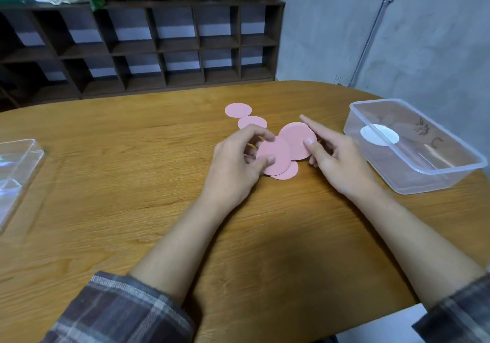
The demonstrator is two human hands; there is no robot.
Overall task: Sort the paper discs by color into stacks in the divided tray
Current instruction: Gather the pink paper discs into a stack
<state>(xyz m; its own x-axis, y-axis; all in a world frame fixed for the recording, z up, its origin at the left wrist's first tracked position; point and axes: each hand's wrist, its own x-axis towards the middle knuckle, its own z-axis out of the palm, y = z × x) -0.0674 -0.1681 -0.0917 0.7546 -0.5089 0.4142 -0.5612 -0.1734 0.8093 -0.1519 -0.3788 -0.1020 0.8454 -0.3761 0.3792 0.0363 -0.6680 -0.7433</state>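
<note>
Head view: both hands work 1 cluster of pink discs at mid counter (pixel 132 183).
Left hand (pixel 233 162): pinches the left pink disc (pixel 273 154), thumb on top, fingers curled round its far edge.
Right hand (pixel 339 162): grips the right pink disc (pixel 297 141), thumb on its face, index finger straight along the far edge, other fingers curled under.
Overlap: the 2 held discs overlap between the hands. A bottom pink disc (pixel 287 174) lies under them, just below the left thumb.
Loose pink: far pink disc (pixel 238 110) and second pink disc (pixel 252 122) lie flat just beyond the left hand's fingers, edges touching or nearly so.
Yellow slivers (pixel 252 145): peek out under the left fingers. Probably a yellow disc, too little shows to be sure.
Clear tub (pixel 424 181): right of the right hand, near it. Holds 1 white disc (pixel 381 133). A divider seems to cross inside, cannot confirm.
Clear tray (pixel 18 162): well left of the left hand, cropped by the frame edge, contents not readable.
Progress: early, by my read. Only 1 white disc looks placed, and 5 pink discs are still on the counter or in hand.
Left to do: square up the pink stack, move it into a compartment, then deal with the yellow.
</note>
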